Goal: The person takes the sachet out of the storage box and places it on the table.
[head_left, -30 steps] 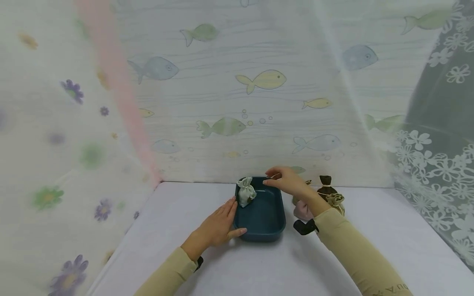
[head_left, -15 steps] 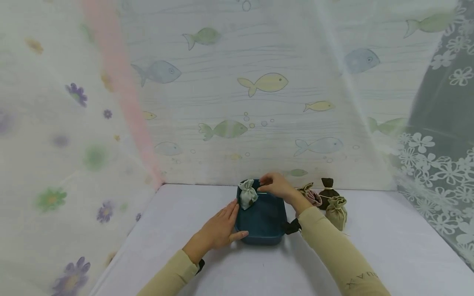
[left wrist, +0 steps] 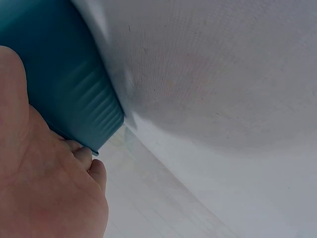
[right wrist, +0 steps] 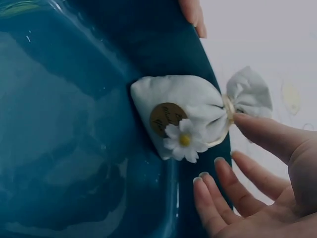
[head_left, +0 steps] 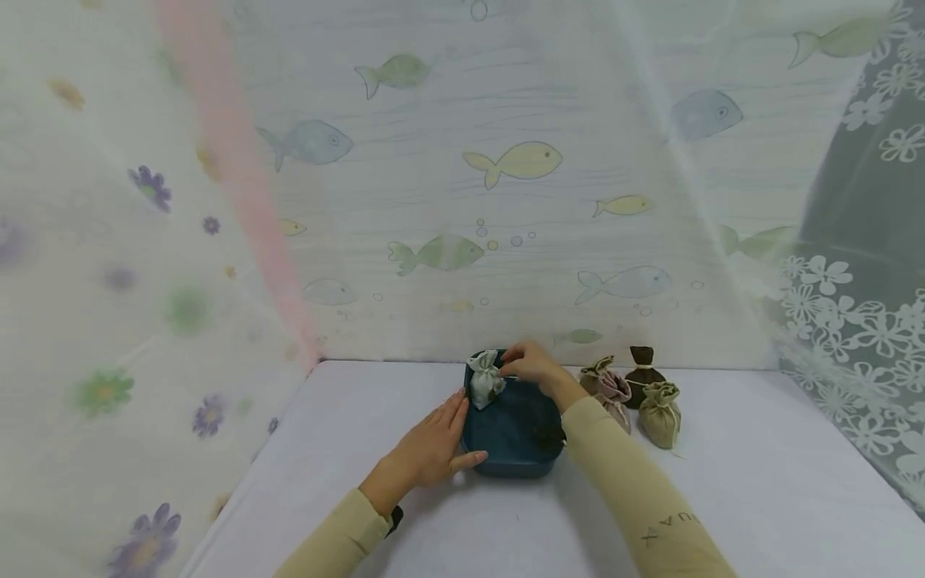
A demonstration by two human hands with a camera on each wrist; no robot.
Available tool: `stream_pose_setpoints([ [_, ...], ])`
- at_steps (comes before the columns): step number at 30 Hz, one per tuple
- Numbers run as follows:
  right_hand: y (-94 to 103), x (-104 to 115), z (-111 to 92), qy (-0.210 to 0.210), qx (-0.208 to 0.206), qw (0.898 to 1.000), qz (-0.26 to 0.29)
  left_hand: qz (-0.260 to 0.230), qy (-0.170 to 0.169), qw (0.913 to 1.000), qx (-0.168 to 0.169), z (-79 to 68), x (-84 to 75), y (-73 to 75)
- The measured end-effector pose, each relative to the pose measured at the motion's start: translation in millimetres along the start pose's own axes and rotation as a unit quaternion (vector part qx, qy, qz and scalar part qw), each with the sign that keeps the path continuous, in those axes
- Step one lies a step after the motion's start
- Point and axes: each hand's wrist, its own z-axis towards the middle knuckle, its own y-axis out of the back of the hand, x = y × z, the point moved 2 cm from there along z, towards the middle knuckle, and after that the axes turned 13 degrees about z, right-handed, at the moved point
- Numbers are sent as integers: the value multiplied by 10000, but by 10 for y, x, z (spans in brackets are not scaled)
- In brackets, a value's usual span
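A white cloth sachet with a fabric daisy, a round brown label and a tied neck leans in the far left corner of a dark blue tray. My right hand reaches over the tray's far side. In the right wrist view its thumb tip is right at the sachet's tied neck, while the other fingers are spread apart below, holding nothing. My left hand lies along the tray's left side, fingers extended, fingertips at the rim and thumb by the near corner. The left wrist view shows its palm beside the ribbed tray wall.
Several more sachets stand right of the tray: a dark brown one, an olive one, a pink one and a tan one. A white cloth covers the table. A fish-print curtain hangs behind.
My right hand has moved left across the tray to the white sachet, uncovering the sachets on the right. My left hand stays at the tray's side.
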Motion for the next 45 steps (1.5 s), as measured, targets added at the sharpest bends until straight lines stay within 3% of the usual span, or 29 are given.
stream_pose_setpoints([
  [9, -101, -61, 24, -294, 35, 9995, 68, 137, -104, 9998, -130, -13, -38, 16],
  [18, -163, -96, 44, 39, -173, 9971, -743, 8, -48, 10000, -74, -25, -57, 71],
  [23, -154, -66, 11, 34, -193, 9968, -770, 45, -16, 9999, -98, -18, -40, 2],
  [29, -116, -5, -63, 43, -49, 9983, -579, -42, 3, 9999, -131, -42, -48, 52],
  [39, 45, 400, -352, 521, 226, 9963, -648, 56, 125, 9999, -10, -37, -31, 91],
  [45, 230, 491, -621, 769, 88, 9931, -885, 5, 46, 10000, -37, -47, -52, 79],
])
